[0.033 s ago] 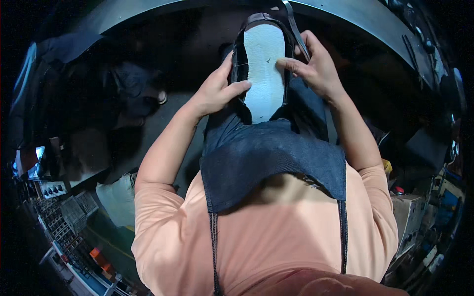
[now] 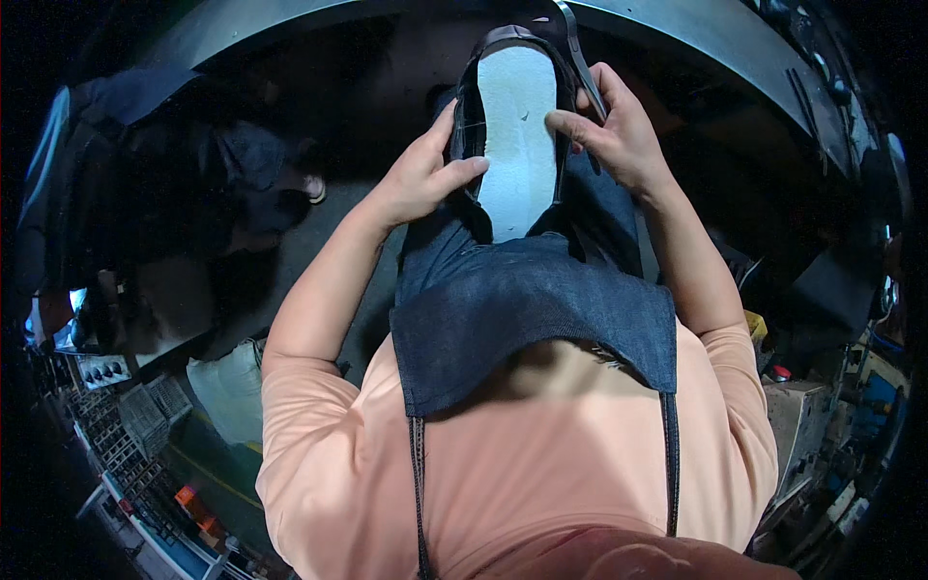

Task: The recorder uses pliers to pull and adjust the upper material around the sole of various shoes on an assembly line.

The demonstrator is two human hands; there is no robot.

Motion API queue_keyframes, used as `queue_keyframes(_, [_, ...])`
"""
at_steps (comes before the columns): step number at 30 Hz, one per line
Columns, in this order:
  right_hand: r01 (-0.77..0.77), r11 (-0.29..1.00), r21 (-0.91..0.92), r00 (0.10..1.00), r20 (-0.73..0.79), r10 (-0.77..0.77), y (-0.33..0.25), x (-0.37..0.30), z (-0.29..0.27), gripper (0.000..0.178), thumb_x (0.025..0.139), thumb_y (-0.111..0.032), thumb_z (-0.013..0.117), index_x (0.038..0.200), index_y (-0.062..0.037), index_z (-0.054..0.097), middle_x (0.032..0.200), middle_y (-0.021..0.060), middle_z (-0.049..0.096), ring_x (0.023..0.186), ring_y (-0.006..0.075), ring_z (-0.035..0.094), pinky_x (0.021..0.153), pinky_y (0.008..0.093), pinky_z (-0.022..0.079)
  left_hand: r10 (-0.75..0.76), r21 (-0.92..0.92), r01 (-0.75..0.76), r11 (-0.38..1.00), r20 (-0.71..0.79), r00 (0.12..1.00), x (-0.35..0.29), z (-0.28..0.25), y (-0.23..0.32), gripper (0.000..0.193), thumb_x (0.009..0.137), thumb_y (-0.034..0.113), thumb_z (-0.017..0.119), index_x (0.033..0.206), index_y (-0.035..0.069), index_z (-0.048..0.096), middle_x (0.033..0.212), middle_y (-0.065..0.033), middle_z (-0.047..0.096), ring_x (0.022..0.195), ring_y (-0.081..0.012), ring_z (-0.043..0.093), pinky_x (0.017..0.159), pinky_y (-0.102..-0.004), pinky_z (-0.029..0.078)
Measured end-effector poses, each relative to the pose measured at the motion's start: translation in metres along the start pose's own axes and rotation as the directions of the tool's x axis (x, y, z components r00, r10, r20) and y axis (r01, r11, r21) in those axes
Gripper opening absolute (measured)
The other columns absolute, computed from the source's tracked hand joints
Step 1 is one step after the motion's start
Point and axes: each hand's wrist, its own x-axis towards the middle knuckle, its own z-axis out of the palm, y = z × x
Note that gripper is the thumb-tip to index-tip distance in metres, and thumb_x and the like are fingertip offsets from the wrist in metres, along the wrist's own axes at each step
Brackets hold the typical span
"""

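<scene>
A black shoe upper (image 2: 468,108) lies bottom up over my thighs, toe end away from me, with a pale, sole-shaped board (image 2: 517,145) facing up inside its turned edge. My left hand (image 2: 425,176) grips the shoe's left side, the thumb lying on the board's edge and the fingers mostly hidden behind the black material. At the right side, my right hand (image 2: 619,130) is closed around a long, slim metal tool (image 2: 572,43) that points away from me. Its thumb rests on the board's right edge. The tool's exact kind cannot be made out.
A curved-looking metal table edge (image 2: 319,29) runs across the far side. A dark denim apron (image 2: 532,319) covers my lap. Left are a pale sack (image 2: 227,396) and wire crates (image 2: 150,416); a box (image 2: 795,425) stands at the right.
My right thumb has slid very slightly toward the board's right edge. The shoe and my left hand look nearly the same.
</scene>
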Motion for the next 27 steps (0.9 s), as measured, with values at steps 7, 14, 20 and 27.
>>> queue_keyframes(7, [0.002,0.986,0.168,0.993,0.117,-0.021,0.001,0.0,-0.016,0.02,0.082,-0.012,0.066,0.086,-0.0112,0.047,0.075,-0.0033,0.043,0.066,0.0082,0.045,0.06,0.0224,0.038,-0.098,0.077,0.087,0.993,0.143,0.985,0.009,-0.021,0.01,0.09,0.079,0.041,0.07,0.149,0.01,0.023,0.135,-0.0179,0.049,0.126,-0.0309,0.047,0.107,-0.043,0.035])
queue_keyframes(14, [-0.062,0.98,0.19,0.994,0.099,0.044,-0.021,-0.02,-0.013,0.02,0.087,-0.014,0.064,0.089,-0.0079,0.046,0.08,0.0014,0.051,0.073,0.0127,0.057,0.067,0.0279,0.049,0.161,-0.106,-0.183,0.977,-0.189,0.969,0.052,-0.001,0.033,0.073,0.079,0.044,0.07,0.14,0.016,0.041,0.125,-0.0128,0.053,0.116,-0.0271,0.051,0.102,-0.0405,0.039])
queue_keyframes(20, [-0.178,0.942,0.283,0.962,0.251,0.106,-0.054,-0.049,-0.034,0.021,0.085,-0.007,0.053,0.105,-0.0091,0.048,0.123,0.0126,0.057,0.109,0.0183,0.058,0.083,0.0284,0.049,0.218,0.012,-0.222,0.975,-0.241,0.946,0.057,0.004,0.024,0.061,0.084,0.037,0.066,0.138,0.016,0.044,0.12,-0.011,0.055,0.111,-0.0241,0.053,0.099,-0.0377,0.041])
queue_keyframes(27, [-0.367,0.893,0.261,0.907,0.313,0.281,-0.06,-0.05,-0.036,0.032,0.077,0.002,0.05,0.108,-0.005,0.05,0.104,0.0057,0.057,0.098,0.0148,0.055,0.086,0.03,0.046,0.245,0.1,-0.226,0.969,-0.263,0.933,0.055,0.014,0.027,0.059,0.086,0.036,0.065,0.138,0.016,0.043,0.12,-0.012,0.054,0.11,-0.0244,0.054,0.099,-0.0377,0.041])
